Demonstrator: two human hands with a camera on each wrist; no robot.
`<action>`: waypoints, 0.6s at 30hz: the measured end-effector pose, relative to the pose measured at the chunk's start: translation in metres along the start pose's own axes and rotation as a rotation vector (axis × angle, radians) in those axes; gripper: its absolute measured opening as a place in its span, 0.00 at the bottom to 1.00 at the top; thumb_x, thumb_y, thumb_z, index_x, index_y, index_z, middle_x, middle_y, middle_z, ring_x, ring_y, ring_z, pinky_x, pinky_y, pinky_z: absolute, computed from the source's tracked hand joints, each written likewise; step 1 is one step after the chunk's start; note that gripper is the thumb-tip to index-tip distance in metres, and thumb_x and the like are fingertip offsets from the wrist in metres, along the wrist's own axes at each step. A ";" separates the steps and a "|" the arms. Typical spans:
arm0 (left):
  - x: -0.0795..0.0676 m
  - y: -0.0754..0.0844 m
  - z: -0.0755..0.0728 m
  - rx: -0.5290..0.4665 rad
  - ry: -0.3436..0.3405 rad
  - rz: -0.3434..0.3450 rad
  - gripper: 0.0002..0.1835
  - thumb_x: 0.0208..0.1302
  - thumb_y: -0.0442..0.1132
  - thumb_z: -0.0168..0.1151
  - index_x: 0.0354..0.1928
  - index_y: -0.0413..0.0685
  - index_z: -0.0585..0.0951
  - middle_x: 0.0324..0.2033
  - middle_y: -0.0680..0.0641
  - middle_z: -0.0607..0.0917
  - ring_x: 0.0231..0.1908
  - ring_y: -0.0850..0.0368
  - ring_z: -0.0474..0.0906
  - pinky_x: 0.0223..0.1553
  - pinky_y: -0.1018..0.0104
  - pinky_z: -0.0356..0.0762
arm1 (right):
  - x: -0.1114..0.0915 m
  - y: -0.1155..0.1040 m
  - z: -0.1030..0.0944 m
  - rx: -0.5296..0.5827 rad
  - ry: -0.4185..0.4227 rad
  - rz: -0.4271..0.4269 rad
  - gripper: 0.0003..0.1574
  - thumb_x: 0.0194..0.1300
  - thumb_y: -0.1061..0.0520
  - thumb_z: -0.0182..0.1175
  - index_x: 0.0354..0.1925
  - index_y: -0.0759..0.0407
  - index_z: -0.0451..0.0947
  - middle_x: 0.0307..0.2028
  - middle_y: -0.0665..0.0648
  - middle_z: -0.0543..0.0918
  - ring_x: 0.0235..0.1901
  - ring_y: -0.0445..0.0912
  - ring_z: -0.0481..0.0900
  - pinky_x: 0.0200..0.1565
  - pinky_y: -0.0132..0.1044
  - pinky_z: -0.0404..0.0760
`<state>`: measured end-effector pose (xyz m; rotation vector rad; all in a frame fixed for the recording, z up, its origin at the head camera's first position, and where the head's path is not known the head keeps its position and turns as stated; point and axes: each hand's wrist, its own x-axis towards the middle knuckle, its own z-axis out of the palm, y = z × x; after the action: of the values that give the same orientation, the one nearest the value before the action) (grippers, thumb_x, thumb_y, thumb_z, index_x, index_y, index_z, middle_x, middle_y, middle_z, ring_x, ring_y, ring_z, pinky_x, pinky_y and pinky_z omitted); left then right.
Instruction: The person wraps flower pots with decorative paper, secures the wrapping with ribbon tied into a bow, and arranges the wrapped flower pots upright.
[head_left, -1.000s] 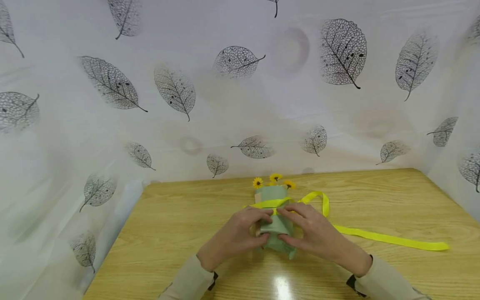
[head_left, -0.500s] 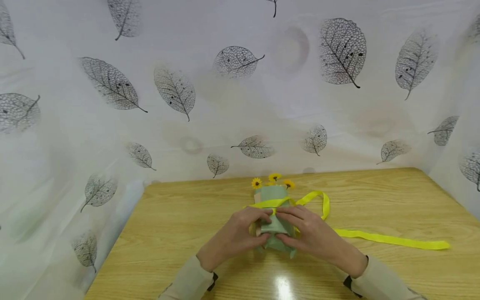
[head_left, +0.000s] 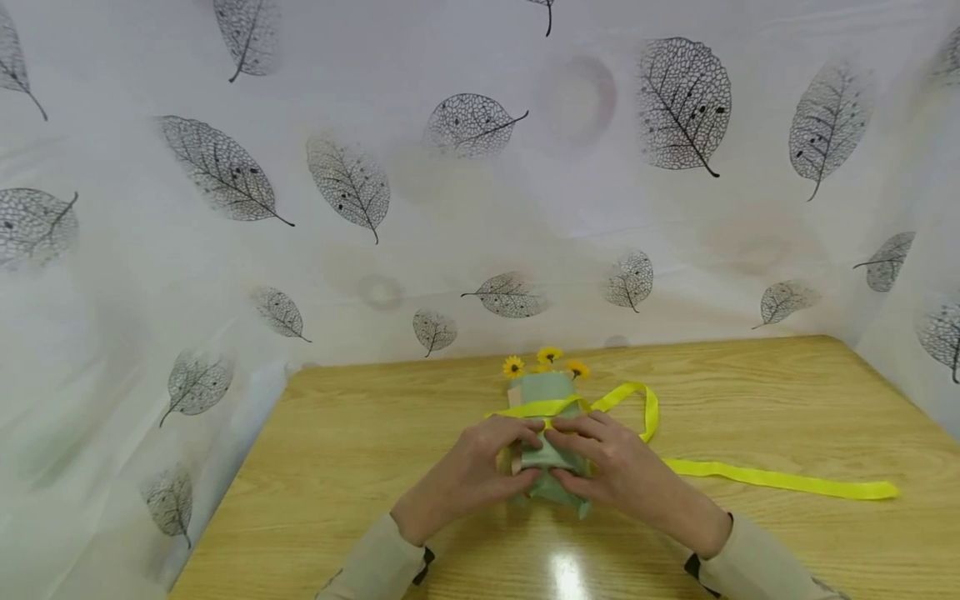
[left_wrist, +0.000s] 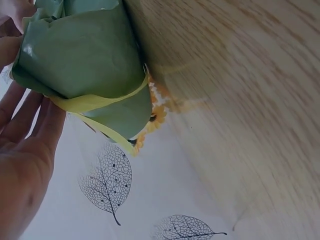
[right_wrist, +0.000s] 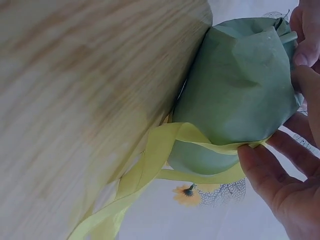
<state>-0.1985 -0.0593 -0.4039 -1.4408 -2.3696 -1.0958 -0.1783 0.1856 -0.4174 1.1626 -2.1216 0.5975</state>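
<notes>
Lying on the table is a small bouquet wrapped in green paper. Yellow artificial daisies poke out of its far end. A yellow ribbon runs across the wrap and around it, also plain in the right wrist view as a band with hanging tails. My left hand holds the wrap from the left, fingertips at the ribbon and thumb at the paper fold. From the right, my right hand grips it the same way, one fingertip pressing the ribbon against the paper. The fingertips of both hands nearly meet.
A long ribbon tail stretches right across the wooden table, with a raised loop nearer the bouquet. A pale leaf-print curtain closes off the back and both sides.
My right hand has shifted slightly left, its fingertips coming closer to the left hand's. The left hand and the bouquet stay almost in place.
</notes>
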 end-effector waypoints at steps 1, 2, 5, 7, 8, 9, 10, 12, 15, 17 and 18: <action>0.000 0.000 0.000 -0.011 -0.003 -0.001 0.14 0.62 0.36 0.74 0.48 0.45 0.82 0.52 0.49 0.87 0.62 0.55 0.80 0.65 0.65 0.77 | 0.000 0.000 0.000 -0.004 -0.004 0.002 0.24 0.71 0.43 0.64 0.52 0.60 0.86 0.49 0.55 0.86 0.44 0.47 0.83 0.40 0.34 0.86; 0.000 0.000 -0.001 -0.023 -0.006 0.001 0.14 0.63 0.37 0.74 0.49 0.45 0.82 0.53 0.49 0.87 0.63 0.55 0.80 0.66 0.65 0.77 | 0.000 -0.001 0.000 -0.007 -0.007 0.005 0.24 0.70 0.43 0.64 0.52 0.60 0.86 0.49 0.55 0.86 0.44 0.47 0.83 0.40 0.34 0.86; -0.002 0.000 -0.003 -0.094 -0.008 -0.021 0.17 0.64 0.35 0.72 0.53 0.44 0.81 0.56 0.47 0.86 0.63 0.54 0.80 0.64 0.65 0.78 | 0.001 -0.001 0.000 -0.013 -0.013 0.010 0.23 0.69 0.44 0.66 0.51 0.60 0.87 0.49 0.56 0.87 0.43 0.47 0.83 0.40 0.34 0.85; -0.002 0.000 -0.005 -0.135 0.015 -0.037 0.17 0.65 0.33 0.70 0.55 0.42 0.81 0.56 0.46 0.86 0.61 0.54 0.81 0.62 0.65 0.80 | 0.001 -0.001 0.001 -0.019 -0.015 0.014 0.22 0.67 0.45 0.68 0.50 0.60 0.87 0.49 0.56 0.87 0.43 0.47 0.83 0.40 0.34 0.86; -0.002 -0.001 -0.005 -0.152 0.037 -0.044 0.16 0.65 0.32 0.68 0.55 0.41 0.81 0.55 0.45 0.86 0.60 0.53 0.83 0.60 0.64 0.81 | 0.002 -0.001 0.001 -0.021 -0.016 0.016 0.21 0.66 0.46 0.70 0.49 0.60 0.87 0.49 0.56 0.87 0.43 0.47 0.83 0.40 0.34 0.86; -0.001 -0.001 -0.005 -0.168 0.065 -0.052 0.16 0.66 0.31 0.67 0.55 0.40 0.81 0.54 0.44 0.87 0.58 0.53 0.84 0.58 0.64 0.83 | 0.002 -0.001 0.001 -0.024 -0.018 0.017 0.21 0.65 0.47 0.72 0.49 0.60 0.88 0.49 0.56 0.87 0.43 0.47 0.84 0.40 0.34 0.86; 0.000 -0.002 -0.005 -0.182 0.100 -0.062 0.14 0.67 0.30 0.66 0.54 0.39 0.81 0.53 0.43 0.87 0.56 0.52 0.85 0.56 0.64 0.84 | 0.002 -0.001 0.001 -0.025 -0.019 0.019 0.21 0.63 0.48 0.73 0.48 0.59 0.88 0.49 0.56 0.87 0.43 0.47 0.84 0.40 0.35 0.86; 0.002 -0.005 -0.006 -0.166 0.179 -0.092 0.12 0.69 0.30 0.64 0.52 0.39 0.82 0.49 0.42 0.88 0.51 0.51 0.87 0.51 0.64 0.86 | 0.003 -0.001 0.001 -0.030 -0.022 0.019 0.21 0.59 0.50 0.77 0.47 0.59 0.88 0.49 0.56 0.87 0.44 0.47 0.84 0.41 0.35 0.86; 0.006 -0.009 -0.006 -0.116 0.269 -0.170 0.11 0.71 0.32 0.64 0.53 0.39 0.84 0.47 0.43 0.89 0.46 0.52 0.87 0.44 0.66 0.87 | 0.004 -0.001 0.002 -0.034 -0.027 0.018 0.23 0.53 0.53 0.80 0.47 0.59 0.88 0.48 0.55 0.87 0.43 0.47 0.84 0.41 0.35 0.86; 0.008 -0.012 -0.006 -0.073 0.286 -0.252 0.13 0.71 0.36 0.64 0.55 0.42 0.84 0.48 0.45 0.89 0.43 0.56 0.86 0.39 0.68 0.86 | 0.004 -0.001 0.002 -0.037 -0.028 0.017 0.25 0.51 0.53 0.81 0.47 0.59 0.88 0.48 0.55 0.87 0.43 0.46 0.84 0.40 0.35 0.86; 0.009 -0.013 -0.006 -0.057 0.282 -0.289 0.14 0.72 0.37 0.64 0.56 0.43 0.84 0.48 0.46 0.89 0.42 0.57 0.85 0.38 0.69 0.85 | 0.004 -0.001 0.001 -0.037 -0.029 0.018 0.25 0.50 0.54 0.81 0.46 0.59 0.88 0.48 0.55 0.87 0.43 0.46 0.84 0.40 0.34 0.86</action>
<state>-0.2152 -0.0604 -0.4016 -0.9016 -2.4023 -1.3419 -0.1794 0.1815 -0.4151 1.1396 -2.1602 0.5503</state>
